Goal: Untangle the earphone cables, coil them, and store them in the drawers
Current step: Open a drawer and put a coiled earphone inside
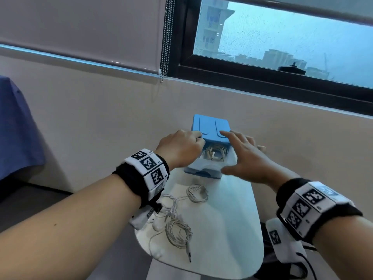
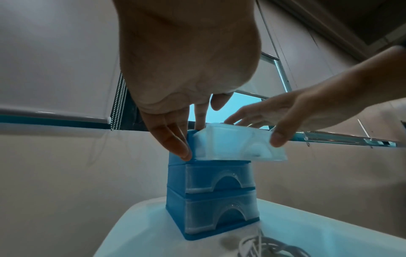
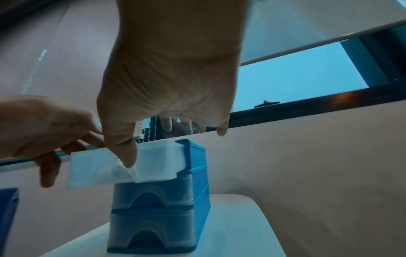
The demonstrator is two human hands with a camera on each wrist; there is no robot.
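A blue three-drawer unit (image 1: 211, 128) stands at the far end of a small white table (image 1: 232, 219). Its translucent top drawer (image 2: 230, 144) is pulled out, and a coiled earphone cable (image 1: 215, 153) lies inside. My left hand (image 1: 198, 139) grips the unit's top left corner, thumb on its side wall. My right hand (image 1: 232, 152) is spread over the drawer, with the index finger on the unit's top and the thumb against the drawer front. On the table lie a small coil (image 1: 197, 193), a loose white tangle (image 1: 167, 211) and a larger coil (image 1: 178, 233) with its plug sticking out.
The two lower drawers (image 3: 153, 196) are closed. The wall and a window sill run directly behind the unit. A blue-covered surface (image 1: 16, 128) stands to the left. The table is narrow, and its near edge lies just past the larger coil.
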